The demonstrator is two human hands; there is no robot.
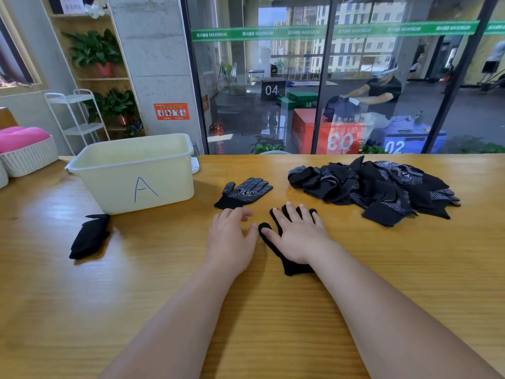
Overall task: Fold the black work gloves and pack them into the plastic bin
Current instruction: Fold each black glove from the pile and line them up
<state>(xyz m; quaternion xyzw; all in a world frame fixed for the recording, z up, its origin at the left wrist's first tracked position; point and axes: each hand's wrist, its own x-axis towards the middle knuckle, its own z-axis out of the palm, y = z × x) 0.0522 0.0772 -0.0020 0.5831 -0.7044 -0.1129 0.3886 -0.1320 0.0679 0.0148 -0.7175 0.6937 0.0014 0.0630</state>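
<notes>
the plastic bin [169, 187], marked a, is set on the table [164, 269]; its bottom is hidden by its front wall. a black glove [293, 266] is pressed flat under the right hand [297, 236], with fingers straight and spread. the left hand [232, 236] is rested just beside it, loosely curled, with nothing held. a glove pile [377, 187] is heaped at the right.
</notes>
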